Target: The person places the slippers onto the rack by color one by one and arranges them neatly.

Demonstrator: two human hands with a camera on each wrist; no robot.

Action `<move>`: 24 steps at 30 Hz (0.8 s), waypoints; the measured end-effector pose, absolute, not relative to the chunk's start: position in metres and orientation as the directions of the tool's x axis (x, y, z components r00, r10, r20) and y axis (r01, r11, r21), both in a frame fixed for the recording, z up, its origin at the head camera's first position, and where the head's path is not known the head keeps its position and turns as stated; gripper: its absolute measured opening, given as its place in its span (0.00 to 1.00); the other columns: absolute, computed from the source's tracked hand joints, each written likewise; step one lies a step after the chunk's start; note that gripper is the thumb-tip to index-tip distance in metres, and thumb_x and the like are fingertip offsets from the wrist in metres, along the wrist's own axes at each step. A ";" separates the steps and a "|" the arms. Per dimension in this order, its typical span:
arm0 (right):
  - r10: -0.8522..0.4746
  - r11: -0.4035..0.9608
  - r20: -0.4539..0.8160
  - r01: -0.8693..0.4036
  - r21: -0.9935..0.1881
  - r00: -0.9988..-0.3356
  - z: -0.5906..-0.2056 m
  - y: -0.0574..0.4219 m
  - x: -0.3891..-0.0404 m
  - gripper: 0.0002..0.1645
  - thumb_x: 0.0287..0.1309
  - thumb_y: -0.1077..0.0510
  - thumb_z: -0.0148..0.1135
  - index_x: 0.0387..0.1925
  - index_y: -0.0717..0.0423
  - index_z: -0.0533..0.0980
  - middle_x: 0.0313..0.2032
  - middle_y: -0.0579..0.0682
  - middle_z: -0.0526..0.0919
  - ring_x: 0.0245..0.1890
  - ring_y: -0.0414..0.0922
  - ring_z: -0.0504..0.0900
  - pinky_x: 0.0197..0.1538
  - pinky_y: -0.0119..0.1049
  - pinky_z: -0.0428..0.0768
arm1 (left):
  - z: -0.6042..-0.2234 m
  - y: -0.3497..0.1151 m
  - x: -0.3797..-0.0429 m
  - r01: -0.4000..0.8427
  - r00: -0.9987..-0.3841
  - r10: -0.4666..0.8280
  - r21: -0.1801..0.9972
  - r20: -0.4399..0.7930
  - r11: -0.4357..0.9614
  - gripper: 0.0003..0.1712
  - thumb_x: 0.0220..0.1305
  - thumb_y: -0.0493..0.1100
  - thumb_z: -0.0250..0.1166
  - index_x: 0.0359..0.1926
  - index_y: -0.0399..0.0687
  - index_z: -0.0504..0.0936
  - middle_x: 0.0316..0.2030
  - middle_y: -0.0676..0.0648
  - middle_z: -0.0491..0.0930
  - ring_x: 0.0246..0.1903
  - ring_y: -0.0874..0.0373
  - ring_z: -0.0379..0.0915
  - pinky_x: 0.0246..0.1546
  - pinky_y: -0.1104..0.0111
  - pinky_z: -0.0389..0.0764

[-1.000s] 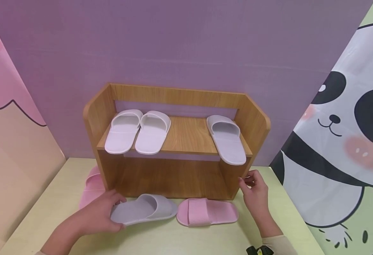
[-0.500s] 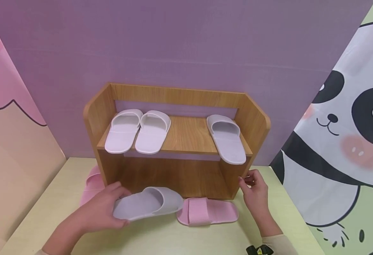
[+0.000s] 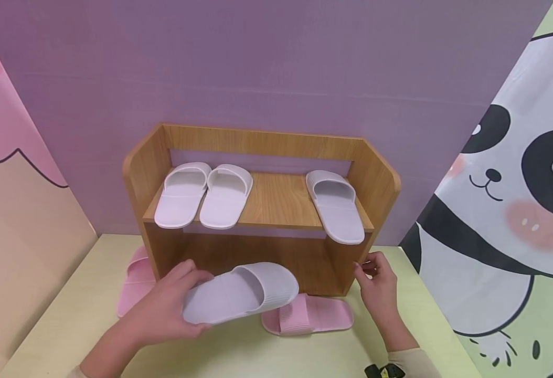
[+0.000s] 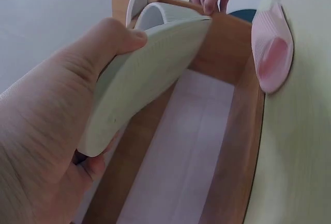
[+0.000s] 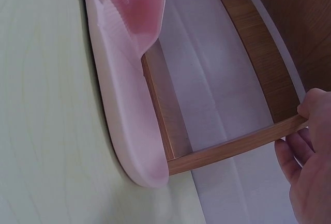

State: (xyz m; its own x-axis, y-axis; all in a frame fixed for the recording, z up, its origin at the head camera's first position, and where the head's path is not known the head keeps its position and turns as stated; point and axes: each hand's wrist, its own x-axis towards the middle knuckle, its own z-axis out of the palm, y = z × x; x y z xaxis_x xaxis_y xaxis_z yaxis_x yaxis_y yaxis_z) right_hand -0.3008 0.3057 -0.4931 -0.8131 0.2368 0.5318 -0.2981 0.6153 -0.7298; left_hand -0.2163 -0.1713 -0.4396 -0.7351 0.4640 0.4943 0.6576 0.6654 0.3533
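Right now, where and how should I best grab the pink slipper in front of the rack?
Probably pinch the pink slipper by its bare heel end, coming from the right: it lies sole down with that end pointing right, while the gray slipper in your left hand partly hides the strap end.

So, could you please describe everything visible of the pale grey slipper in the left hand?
The pale grey, foam-like slipper has a smooth-looking footbed and broad, finely ribbed upper; its pale sole shows in the left wrist view. The left hand grips the heel end between thumb and fingers. It is tilted, toe end toward the right in the head view, above the pale table and in front of the brown wooden rack. No other contact is evident.
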 end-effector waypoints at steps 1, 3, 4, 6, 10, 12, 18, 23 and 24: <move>0.238 0.614 0.532 -0.299 -0.730 -0.813 -0.493 0.306 -0.301 0.12 0.62 0.63 0.68 0.45 0.53 0.75 0.38 0.46 0.81 0.37 0.43 0.81 0.40 0.22 0.79 | -0.437 -0.169 -0.215 0.659 -0.733 0.460 0.356 0.501 0.663 0.44 0.34 0.61 0.82 0.56 0.56 0.80 0.43 0.64 0.67 0.47 0.70 0.64 0.41 0.72 0.76; 0.239 0.613 0.534 -0.300 -0.731 -0.811 -0.493 0.305 -0.301 0.13 0.61 0.63 0.69 0.44 0.53 0.75 0.37 0.46 0.81 0.37 0.43 0.81 0.39 0.22 0.79 | -0.433 -0.165 -0.214 0.658 -0.730 0.447 0.357 0.517 0.663 0.45 0.33 0.61 0.82 0.56 0.56 0.79 0.43 0.64 0.67 0.47 0.70 0.63 0.42 0.72 0.75; 0.239 0.612 0.535 -0.302 -0.731 -0.810 -0.493 0.305 -0.301 0.13 0.61 0.64 0.69 0.44 0.53 0.75 0.37 0.47 0.81 0.36 0.44 0.81 0.39 0.22 0.79 | -0.430 -0.163 -0.213 0.655 -0.731 0.439 0.357 0.523 0.665 0.45 0.34 0.61 0.82 0.57 0.56 0.79 0.43 0.64 0.67 0.47 0.70 0.63 0.42 0.72 0.75; 0.241 0.615 0.537 -0.301 -0.729 -0.809 -0.494 0.305 -0.302 0.12 0.61 0.64 0.69 0.44 0.53 0.75 0.37 0.47 0.82 0.36 0.43 0.81 0.39 0.22 0.79 | -0.426 -0.160 -0.212 0.647 -0.732 0.418 0.356 0.539 0.674 0.46 0.33 0.62 0.82 0.58 0.56 0.78 0.43 0.63 0.66 0.47 0.70 0.62 0.41 0.72 0.75; 0.243 0.619 0.535 -0.295 -0.728 -0.809 -0.494 0.306 -0.302 0.13 0.61 0.64 0.69 0.44 0.52 0.75 0.37 0.46 0.81 0.37 0.42 0.81 0.40 0.22 0.79 | -0.418 -0.154 -0.211 0.633 -0.733 0.381 0.361 0.563 0.685 0.48 0.33 0.62 0.83 0.59 0.55 0.78 0.42 0.62 0.65 0.47 0.69 0.61 0.41 0.71 0.76; 0.244 0.618 0.534 -0.294 -0.729 -0.810 -0.494 0.306 -0.302 0.13 0.61 0.64 0.69 0.44 0.52 0.75 0.37 0.46 0.81 0.37 0.42 0.81 0.40 0.24 0.80 | -0.414 -0.152 -0.210 0.634 -0.731 0.373 0.368 0.571 0.680 0.48 0.32 0.61 0.83 0.59 0.54 0.78 0.41 0.61 0.64 0.47 0.69 0.61 0.41 0.71 0.77; 0.239 0.609 0.537 -0.306 -0.732 -0.809 -0.494 0.305 -0.302 0.13 0.61 0.64 0.69 0.44 0.53 0.75 0.38 0.46 0.82 0.37 0.43 0.82 0.40 0.26 0.81 | -0.401 -0.149 -0.207 0.639 -0.722 0.358 0.373 0.592 0.673 0.48 0.32 0.60 0.83 0.59 0.57 0.78 0.41 0.62 0.65 0.47 0.70 0.62 0.40 0.72 0.77; 0.240 0.606 0.535 -0.306 -0.735 -0.810 -0.493 0.305 -0.301 0.13 0.62 0.63 0.68 0.45 0.53 0.75 0.39 0.46 0.82 0.37 0.43 0.82 0.40 0.24 0.81 | -0.390 -0.147 -0.204 0.654 -0.698 0.343 0.365 0.628 0.662 0.48 0.31 0.58 0.84 0.59 0.58 0.78 0.40 0.61 0.65 0.46 0.68 0.64 0.40 0.71 0.76; 0.241 0.605 0.534 -0.305 -0.735 -0.810 -0.494 0.305 -0.301 0.13 0.62 0.63 0.68 0.45 0.53 0.75 0.39 0.46 0.82 0.37 0.43 0.82 0.40 0.24 0.81 | -0.388 -0.147 -0.204 0.658 -0.694 0.342 0.365 0.634 0.659 0.48 0.30 0.58 0.84 0.59 0.58 0.78 0.40 0.60 0.65 0.45 0.68 0.64 0.40 0.71 0.76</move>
